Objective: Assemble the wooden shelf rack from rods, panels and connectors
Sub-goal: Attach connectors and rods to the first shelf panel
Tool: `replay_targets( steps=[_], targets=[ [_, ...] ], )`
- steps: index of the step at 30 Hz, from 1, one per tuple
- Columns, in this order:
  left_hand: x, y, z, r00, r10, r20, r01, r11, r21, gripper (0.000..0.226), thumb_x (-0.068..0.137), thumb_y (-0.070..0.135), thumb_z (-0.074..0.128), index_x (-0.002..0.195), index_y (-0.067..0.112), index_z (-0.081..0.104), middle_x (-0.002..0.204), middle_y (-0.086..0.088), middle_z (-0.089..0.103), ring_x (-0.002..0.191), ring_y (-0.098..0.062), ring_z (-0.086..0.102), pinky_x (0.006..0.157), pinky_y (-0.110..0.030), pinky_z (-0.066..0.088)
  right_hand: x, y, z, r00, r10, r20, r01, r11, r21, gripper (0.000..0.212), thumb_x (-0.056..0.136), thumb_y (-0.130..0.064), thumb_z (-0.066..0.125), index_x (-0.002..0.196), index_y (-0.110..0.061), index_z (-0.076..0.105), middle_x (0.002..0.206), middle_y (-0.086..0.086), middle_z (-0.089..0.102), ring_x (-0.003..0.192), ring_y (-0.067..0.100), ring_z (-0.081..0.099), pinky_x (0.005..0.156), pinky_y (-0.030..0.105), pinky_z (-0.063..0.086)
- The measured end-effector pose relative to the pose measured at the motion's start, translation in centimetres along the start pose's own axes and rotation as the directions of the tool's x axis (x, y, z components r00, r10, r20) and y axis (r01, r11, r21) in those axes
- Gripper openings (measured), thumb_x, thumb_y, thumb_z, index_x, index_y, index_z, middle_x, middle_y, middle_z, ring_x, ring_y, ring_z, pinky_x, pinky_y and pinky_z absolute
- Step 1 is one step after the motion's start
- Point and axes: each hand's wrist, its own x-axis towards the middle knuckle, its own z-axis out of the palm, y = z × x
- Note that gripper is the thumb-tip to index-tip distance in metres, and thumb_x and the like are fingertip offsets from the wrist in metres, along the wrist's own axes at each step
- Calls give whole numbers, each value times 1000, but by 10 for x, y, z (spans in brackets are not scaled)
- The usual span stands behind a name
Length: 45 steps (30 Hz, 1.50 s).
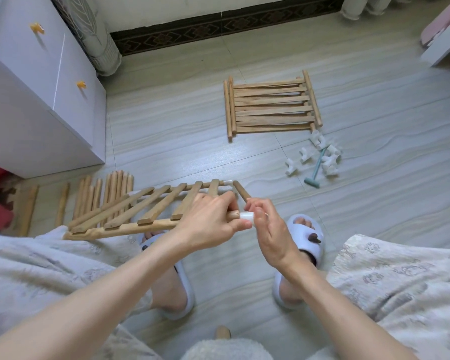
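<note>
A slatted wooden panel [130, 211] is held above my knees, tilted down to the left. My left hand [211, 222] grips the right end of its near rail. My right hand [268, 224] pinches a white plastic connector [246, 216] at that rail's tip, and a short wooden rod [240, 189] sticks up and away from the same hand. Another white connector [227, 182] sits on the panel's far rail end. Stacked slatted panels [270, 107] lie on the floor ahead. Loose white connectors [320, 155] are piled to their right. Several loose rods [107, 196] lie on the floor at left.
A small teal mallet [315, 168] lies among the connectors. A white cabinet [37, 87] with orange knobs stands at left, a white table corner [444, 45] at far right. My feet in white slippers [304, 245] rest on the tiled floor below the hands.
</note>
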Motion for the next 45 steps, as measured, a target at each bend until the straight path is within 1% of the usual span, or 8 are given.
replay_targets(
  steps=[14, 20, 25, 32, 35, 39, 42, 45],
  targets=[
    [-10, -4, 16, 993, -114, 23, 116, 985, -129, 33, 81, 50, 63, 70, 27, 43, 61, 11, 48, 70, -16, 43, 64, -29, 25, -8, 6, 5, 999, 4, 54, 0, 998, -68, 35, 85, -57, 20, 97, -36, 46, 99, -17, 54, 96, -2, 51, 83, 19, 41],
    [-10, -1, 16, 995, -98, 21, 100, 979, -176, 25, 84, 45, 62, 92, 28, 45, 61, 11, 51, 74, -17, 49, 61, -29, 27, -6, 3, 4, 998, 32, 56, -28, 997, -79, 32, 83, -60, 20, 95, -42, 43, 102, -19, 53, 98, 3, 54, 84, 24, 43],
    [-13, -1, 16, 998, -60, -9, 57, 980, -190, 33, 85, 42, 62, 108, 29, 43, 56, 9, 51, 64, -6, 47, 56, -28, 29, -7, 0, 5, 999, 17, 42, -12, 995, -103, 58, 83, -59, 18, 108, -19, 52, 98, -16, 54, 94, 10, 54, 83, 33, 45],
    [-15, -1, 11, 1000, -7, 25, 12, 978, -208, 39, 87, 37, 58, 119, 28, 37, 59, 7, 51, 64, -4, 48, 57, -19, 29, -6, -2, 9, 998, 17, 56, -10, 993, -121, 53, 84, -57, 17, 104, -21, 51, 99, -14, 55, 95, 11, 54, 82, 32, 44],
    [-15, -8, 6, 992, 45, 121, -26, 987, -161, 53, 88, 38, 58, 130, 24, 28, 71, 11, 49, 80, -1, 49, 70, -14, 34, -7, 1, 10, 995, 31, 93, -22, 995, -95, 53, 84, -57, 18, 107, -22, 50, 103, -18, 53, 100, 0, 50, 83, 21, 41],
    [-12, -20, -13, 968, 43, 247, -64, 995, 76, 66, 82, 48, 64, 135, 33, 27, 116, 14, 48, 127, -10, 28, 111, -37, 17, -4, 1, 14, 993, 29, 110, -22, 998, -62, 43, 85, -54, 20, 100, -28, 50, 104, -18, 53, 101, -2, 49, 84, 10, 36],
    [-12, -33, -24, 976, 40, 212, -111, 936, 334, 48, 85, 37, 62, 126, 28, 38, 122, 8, 42, 110, -14, 36, 93, -29, 28, 8, -3, 17, 1000, 14, 21, -14, 1000, 3, 38, 85, -53, 22, 92, -27, 49, 98, -10, 56, 94, 5, 51, 81, 13, 37],
    [-13, -34, -30, 995, 50, 90, -75, 952, 296, 31, 92, 25, 53, 122, 27, 43, 116, 8, 46, 85, -16, 45, 68, -28, 30, 23, -17, 13, 998, -7, -59, 7, 1000, 3, 40, 87, -51, 23, 84, -21, 49, 83, 0, 57, 78, 13, 51, 74, 26, 39]
  ],
)
